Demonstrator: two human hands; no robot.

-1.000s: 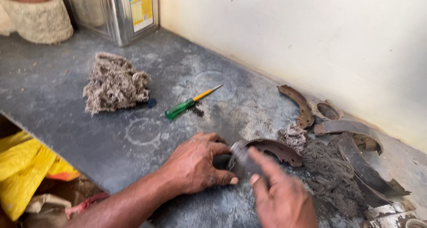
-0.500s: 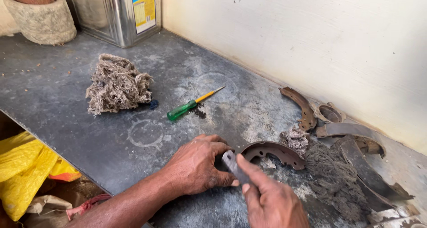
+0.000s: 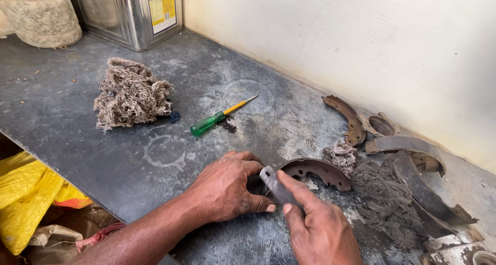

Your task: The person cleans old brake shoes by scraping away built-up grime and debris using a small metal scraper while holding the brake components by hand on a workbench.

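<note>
Mid-scrape: left hand (image 3: pixel 225 188) pinning brake shoe (image 3: pixel 316 171) flat on tabletop (image 3: pixel 103 156) at 5 o'clock, right hand (image 3: pixel 320 231) clenched on grey scraper (image 3: pixel 274 185). Probably needs steady strokes next. Screwdriver (image 3: pixel 219 117) idle at 12.

Rusty matt metal brake shoe (image 3: pixel 316 171) on a dusty, rough grey slab (image 3: pixel 103 141).

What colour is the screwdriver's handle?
Translucent green on the screwdriver, with a yellow shaft section; head view.
</note>
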